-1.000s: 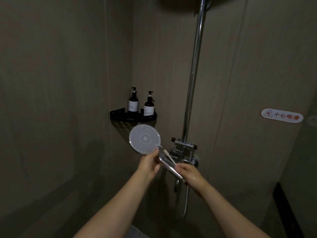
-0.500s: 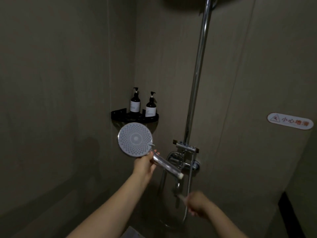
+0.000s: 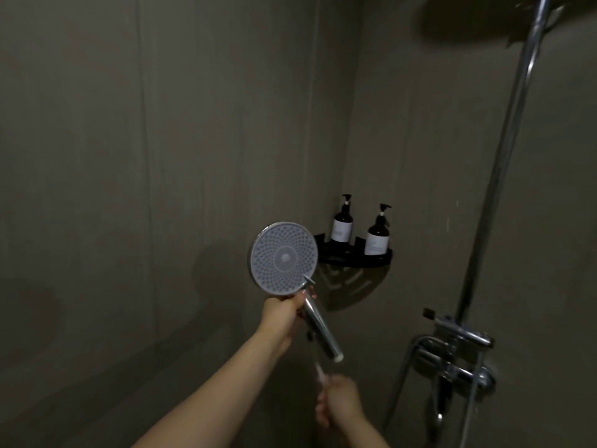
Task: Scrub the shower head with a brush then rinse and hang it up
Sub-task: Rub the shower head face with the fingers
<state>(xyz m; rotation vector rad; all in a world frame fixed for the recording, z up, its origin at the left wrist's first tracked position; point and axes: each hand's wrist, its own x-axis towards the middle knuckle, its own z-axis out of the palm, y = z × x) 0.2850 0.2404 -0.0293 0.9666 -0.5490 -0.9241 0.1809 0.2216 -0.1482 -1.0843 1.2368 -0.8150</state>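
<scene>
A round shower head (image 3: 283,258) with a dotted grey face and a chrome handle (image 3: 321,331) is held up in front of the left wall. My left hand (image 3: 284,313) grips the handle just below the face. The handle's lower end is bare, with no hose on it. Lower and to the right, my right hand (image 3: 339,400) holds a thin pale brush (image 3: 319,371) that points up toward the handle's end. The brush is blurred and its bristles cannot be made out.
A black corner shelf (image 3: 355,257) carries two dark pump bottles (image 3: 341,224). At the right stand the chrome mixer tap (image 3: 458,354) and the riser pipe (image 3: 494,176) leading to an overhead shower head (image 3: 491,24). Tiled walls close in on the left and behind.
The view has swung left. My right hand let go of the handle's end and dropped lower with the brush. My left hand still holds the shower head.
</scene>
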